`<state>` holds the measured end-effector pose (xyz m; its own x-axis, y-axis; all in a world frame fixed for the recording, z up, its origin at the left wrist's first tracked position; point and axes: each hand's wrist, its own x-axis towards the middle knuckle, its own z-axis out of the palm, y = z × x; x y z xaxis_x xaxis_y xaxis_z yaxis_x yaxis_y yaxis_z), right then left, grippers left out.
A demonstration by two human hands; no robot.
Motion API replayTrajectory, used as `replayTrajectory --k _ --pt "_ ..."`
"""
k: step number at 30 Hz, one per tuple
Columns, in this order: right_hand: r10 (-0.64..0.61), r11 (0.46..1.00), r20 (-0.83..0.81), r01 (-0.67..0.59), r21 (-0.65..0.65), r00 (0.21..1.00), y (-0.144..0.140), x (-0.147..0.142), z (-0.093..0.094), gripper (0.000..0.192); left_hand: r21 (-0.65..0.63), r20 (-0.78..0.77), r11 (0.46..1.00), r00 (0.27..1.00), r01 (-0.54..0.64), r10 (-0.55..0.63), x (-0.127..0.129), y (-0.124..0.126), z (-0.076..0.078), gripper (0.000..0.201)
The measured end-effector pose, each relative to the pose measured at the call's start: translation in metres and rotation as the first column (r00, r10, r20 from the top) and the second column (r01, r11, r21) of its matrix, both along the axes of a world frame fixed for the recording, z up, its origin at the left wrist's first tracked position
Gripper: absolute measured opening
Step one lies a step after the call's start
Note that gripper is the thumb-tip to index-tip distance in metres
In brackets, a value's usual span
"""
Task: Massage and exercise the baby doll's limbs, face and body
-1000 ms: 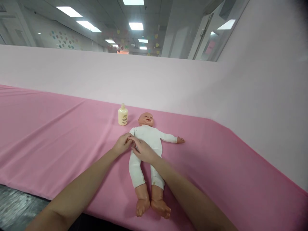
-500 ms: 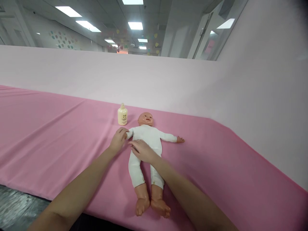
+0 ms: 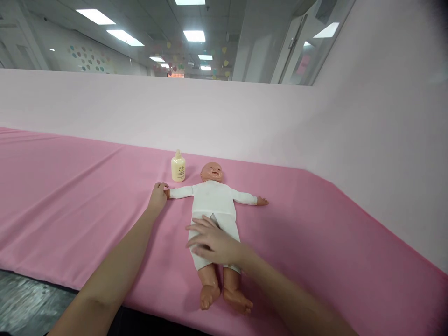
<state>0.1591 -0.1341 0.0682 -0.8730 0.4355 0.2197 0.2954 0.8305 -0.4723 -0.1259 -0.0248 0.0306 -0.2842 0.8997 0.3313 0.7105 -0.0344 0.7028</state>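
Fingers [image 3: 161,185] of the person's left hand [image 3: 157,199] are curled narrowly around the small hand [image 3: 168,193] of a baby doll [image 3: 213,198]. The right hand [image 3: 220,245] has its fingers spread wide over the doll's upper legs, slightly blurred; from where I stand, I cannot tell whether it touches them.

The doll lies face up in the middle of a pink sheet [image 3: 297,224], head away from the person, feet near the front edge, in a white suit. Both its arms reach straight out to the sides and its legs lie side by side. As I judge it, the laying out of the limbs looks nearly done: the far-right arm rests free, and only the arm on the person's left is not yet let go.

Half a second earlier, that left arm is folded closer to the body; now it is stretched outward, with the left hand farther out. The right hand sits lower, from waist to thighs, its fingers more spread.

Beyond, a cream bottle [image 3: 178,169] stands upright near the doll's head, before a white wall [image 3: 227,121].
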Motion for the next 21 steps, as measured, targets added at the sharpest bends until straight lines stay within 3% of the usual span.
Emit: replayTrajectory --k 1,5,6,8,10,12,15,17,18,19,21 --pt "0.049 0.999 0.033 -0.048 -0.017 0.998 -0.010 0.006 0.001 0.023 -0.010 -0.007 1.000 1.000 0.006 -0.006 0.001 0.001 0.000 0.038" --pt "0.155 0.988 0.089 -0.154 -0.023 0.984 -0.040 0.025 0.001 0.065 -0.003 -0.058 1.000 0.998 -0.011 0.011 0.007 0.002 0.000 0.034" --pt "0.163 0.987 0.094 -0.163 -0.006 0.982 -0.044 0.027 0.000 0.065 0.015 -0.073 1.000 0.997 -0.014 0.015 0.010 0.002 0.001 0.032" --pt "0.164 0.985 0.100 -0.168 0.031 0.981 -0.051 0.029 -0.002 0.045 0.078 -0.094 0.997 0.996 0.020 -0.012 0.018 -0.003 0.007 0.029" --pt "0.166 0.984 0.089 -0.171 0.050 0.982 -0.053 0.028 -0.003 0.024 0.166 -0.104 0.978 0.989 0.125 -0.109 0.031 -0.014 0.018 0.028" --pt "0.169 0.983 0.028 -0.170 0.063 0.985 -0.054 0.027 -0.003 0.022 0.253 -0.113 0.928 0.961 0.272 -0.251 0.049 -0.031 0.030 0.029" --pt "0.081 0.990 -0.175 -0.060 0.126 0.981 -0.053 0.030 -0.005 0.031 0.356 -0.137 0.770 0.845 0.530 -0.518 0.080 -0.065 0.043 0.038" --pt "-0.025 0.974 -0.338 0.099 0.202 0.941 -0.052 0.035 -0.010 0.033 0.376 -0.212 0.591 0.687 0.713 -0.695 0.100 -0.087 0.043 0.045" --pt "-0.080 0.953 -0.413 0.191 0.234 0.907 -0.052 0.039 -0.013 0.035 0.367 -0.280 0.474 0.581 0.800 -0.764 0.109 -0.096 0.041 0.049" --pt "-0.130 0.927 -0.473 0.277 0.255 0.872 -0.052 0.042 -0.017 0.036 0.346 -0.351 0.377 0.491 0.859 -0.797 0.116 -0.104 0.038 0.051" --pt "-0.197 0.878 -0.552 0.396 0.268 0.810 -0.051 0.048 -0.023 0.038 0.306 -0.502 0.250 0.379 0.919 -0.778 0.126 -0.113 0.030 0.064"
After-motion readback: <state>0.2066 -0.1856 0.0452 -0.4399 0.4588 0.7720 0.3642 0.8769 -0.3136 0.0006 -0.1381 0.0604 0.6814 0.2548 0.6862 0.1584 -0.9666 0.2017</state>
